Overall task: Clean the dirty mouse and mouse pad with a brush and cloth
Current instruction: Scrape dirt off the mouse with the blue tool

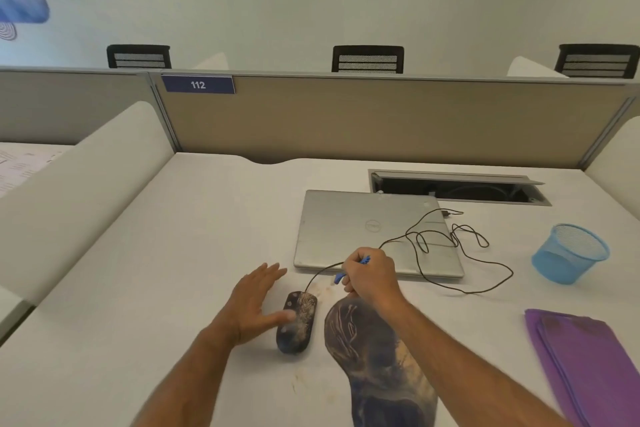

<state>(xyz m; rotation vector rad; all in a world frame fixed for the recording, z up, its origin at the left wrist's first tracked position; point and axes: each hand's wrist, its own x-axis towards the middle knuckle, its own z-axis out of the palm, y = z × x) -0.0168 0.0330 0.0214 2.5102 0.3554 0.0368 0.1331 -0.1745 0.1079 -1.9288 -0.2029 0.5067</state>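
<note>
Now the right hand [372,279] pinches the blue brush [363,260] above the dusty mouse pad [381,357], left hand [258,302] spread flat, thumb touching the grimy mouse [298,322] (cloth [588,357] waits right). Brushing stage, seemingly; next needs the mouse steadied.

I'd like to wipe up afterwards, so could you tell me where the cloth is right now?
In the head view, the folded purple cloth lies at the desk's near right, right of the mouse pad and below the blue mesh bin.
</note>
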